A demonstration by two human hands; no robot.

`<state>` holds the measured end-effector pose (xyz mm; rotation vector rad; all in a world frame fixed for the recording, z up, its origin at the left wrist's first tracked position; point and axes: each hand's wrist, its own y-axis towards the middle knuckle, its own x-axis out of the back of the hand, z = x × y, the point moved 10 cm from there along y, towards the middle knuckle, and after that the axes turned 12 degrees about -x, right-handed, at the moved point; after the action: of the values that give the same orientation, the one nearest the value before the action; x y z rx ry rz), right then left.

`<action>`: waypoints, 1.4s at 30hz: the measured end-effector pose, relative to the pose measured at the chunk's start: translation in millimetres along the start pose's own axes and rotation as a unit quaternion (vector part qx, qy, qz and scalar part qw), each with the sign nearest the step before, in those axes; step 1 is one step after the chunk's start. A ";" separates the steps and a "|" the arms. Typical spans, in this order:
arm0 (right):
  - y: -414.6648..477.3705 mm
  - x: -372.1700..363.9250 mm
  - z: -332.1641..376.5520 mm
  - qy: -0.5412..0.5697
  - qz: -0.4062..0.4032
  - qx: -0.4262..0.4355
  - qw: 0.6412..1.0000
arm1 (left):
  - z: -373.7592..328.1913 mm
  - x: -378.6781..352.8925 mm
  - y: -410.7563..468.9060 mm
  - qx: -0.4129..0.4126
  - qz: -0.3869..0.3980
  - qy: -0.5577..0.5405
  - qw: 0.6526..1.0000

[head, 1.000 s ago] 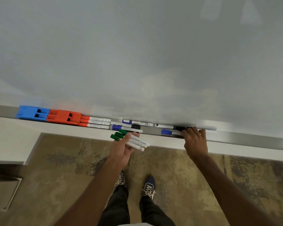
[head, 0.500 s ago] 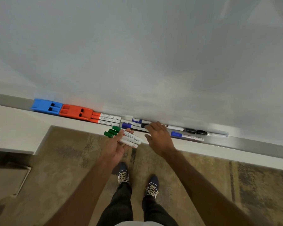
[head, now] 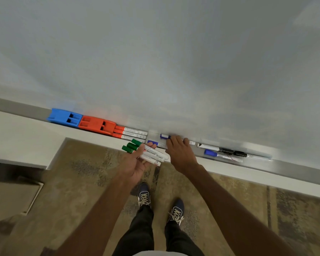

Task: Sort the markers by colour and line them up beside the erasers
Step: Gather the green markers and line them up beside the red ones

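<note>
A blue eraser (head: 65, 117) and an orange eraser (head: 97, 124) lie end to end on the whiteboard tray (head: 294, 169). Three red markers (head: 131, 134) lie stacked against the orange eraser's right end. My left hand (head: 135, 163), palm up below the tray, holds three green markers (head: 148, 153). My right hand (head: 181, 152) reaches over two blue markers (head: 163, 136) in the tray, fingertips bent down onto them; the fingers hide whether they grip. Further right lie a black marker (head: 216, 149), another blue marker (head: 222, 156) and a second black marker (head: 248, 154).
The whiteboard (head: 155, 61) rises behind the tray. A pale ledge (head: 17, 137) runs below the tray at the left. Patterned carpet (head: 81, 182) and my shoes (head: 144, 196) are underneath.
My right hand left the black markers at the right and moved left onto the blue markers in the middle. The left hand still holds the green markers.
</note>
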<state>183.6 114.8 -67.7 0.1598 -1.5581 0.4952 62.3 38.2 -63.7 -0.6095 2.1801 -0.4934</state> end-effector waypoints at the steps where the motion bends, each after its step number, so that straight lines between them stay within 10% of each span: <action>1: -0.3 0.1 -0.6 0.000 0.003 0.000 1.000 | 0.4 1.2 0.6 0.003 0.001 0.002 1.000; 42: -85.7 19.6 -181.4 0.022 -0.171 -0.189 0.967 | 37.3 -36.2 -17.9 0.043 0.010 0.038 0.998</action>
<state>382.5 115.5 -35.2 0.1186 -1.5128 -0.0719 116.6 39.1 -55.1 -0.5309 2.2226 -0.6052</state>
